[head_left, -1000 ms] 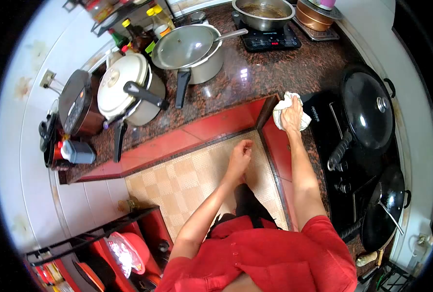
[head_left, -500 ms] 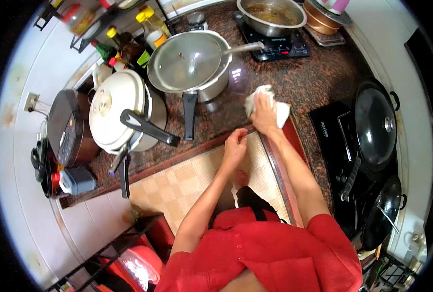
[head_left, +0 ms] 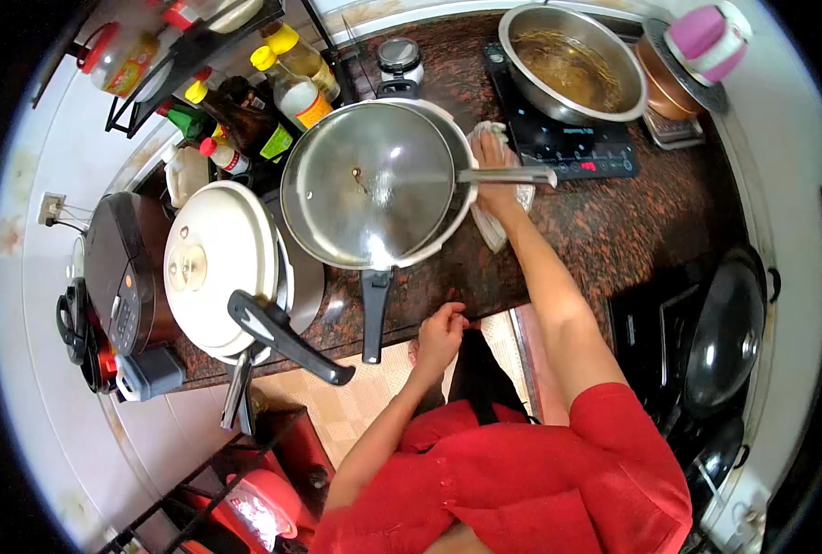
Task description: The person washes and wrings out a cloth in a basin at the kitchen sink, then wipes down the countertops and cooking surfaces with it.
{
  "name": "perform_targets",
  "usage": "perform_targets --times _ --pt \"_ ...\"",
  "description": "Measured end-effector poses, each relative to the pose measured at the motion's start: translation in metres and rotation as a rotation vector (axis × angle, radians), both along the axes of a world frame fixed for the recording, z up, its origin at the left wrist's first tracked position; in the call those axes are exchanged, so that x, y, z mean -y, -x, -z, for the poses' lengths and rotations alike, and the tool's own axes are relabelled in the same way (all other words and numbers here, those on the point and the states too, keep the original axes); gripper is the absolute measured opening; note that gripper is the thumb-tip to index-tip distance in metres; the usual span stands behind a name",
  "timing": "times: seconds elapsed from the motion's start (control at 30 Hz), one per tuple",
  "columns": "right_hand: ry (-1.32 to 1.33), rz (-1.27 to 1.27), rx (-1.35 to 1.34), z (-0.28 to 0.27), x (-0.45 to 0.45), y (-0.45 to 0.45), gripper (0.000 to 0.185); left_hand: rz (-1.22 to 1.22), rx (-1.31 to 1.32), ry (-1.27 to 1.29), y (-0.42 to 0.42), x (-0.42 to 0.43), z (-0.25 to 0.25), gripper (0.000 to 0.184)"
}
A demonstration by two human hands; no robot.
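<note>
My right hand (head_left: 494, 180) presses a pale cloth (head_left: 491, 227) onto the dark speckled countertop, between a pressure cooker pot (head_left: 463, 198) and the black induction cooker (head_left: 572, 152). The metal handle of a glass lid (head_left: 369, 185) crosses above that hand and hides part of it. The lid rests tilted over the pot, whose black handle points toward me. Near the counter's front edge, my left hand (head_left: 441, 334) hovers with curled fingers and nothing visible in them.
A steel basin (head_left: 634, 100) of brown liquid stands on the induction cooker. To the left are a white-lidded pressure cooker (head_left: 222, 263), a dark rice cooker (head_left: 126, 277) and several sauce bottles (head_left: 295, 97). A black-lidded wok (head_left: 725, 337) sits on the stove at right.
My right hand has slid the cloth forward across the counter, from near the front edge to beside the induction cooker. My left hand stays near the edge. The camera view has shifted forward.
</note>
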State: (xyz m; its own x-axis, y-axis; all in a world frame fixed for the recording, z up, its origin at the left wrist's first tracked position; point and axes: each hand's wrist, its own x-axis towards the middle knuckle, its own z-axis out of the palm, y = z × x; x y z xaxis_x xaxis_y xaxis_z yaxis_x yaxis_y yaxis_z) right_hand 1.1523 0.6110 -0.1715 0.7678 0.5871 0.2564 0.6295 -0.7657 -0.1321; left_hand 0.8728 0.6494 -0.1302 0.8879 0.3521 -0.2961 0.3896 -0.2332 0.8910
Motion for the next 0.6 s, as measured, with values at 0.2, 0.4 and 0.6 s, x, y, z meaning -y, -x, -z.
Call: perform_targets --times 0.2,0.4,0.6 --pt "-0.117 -0.023 -0.118 -0.014 -0.037 -0.063 0.052 0.071 -0.272 0.008 -0.021 -0.009 0.002 0.018" --pt "-0.173 0.007 -0.201 -0.007 -0.025 -0.043 0.051 0.156 -0.346 -0.066 -0.033 -0.012 -0.007 0.016" --pt "-0.046 -0.057 -0.283 -0.034 0.075 0.055 0.050 0.285 -0.287 -0.248 -0.039 -0.010 -0.004 0.016"
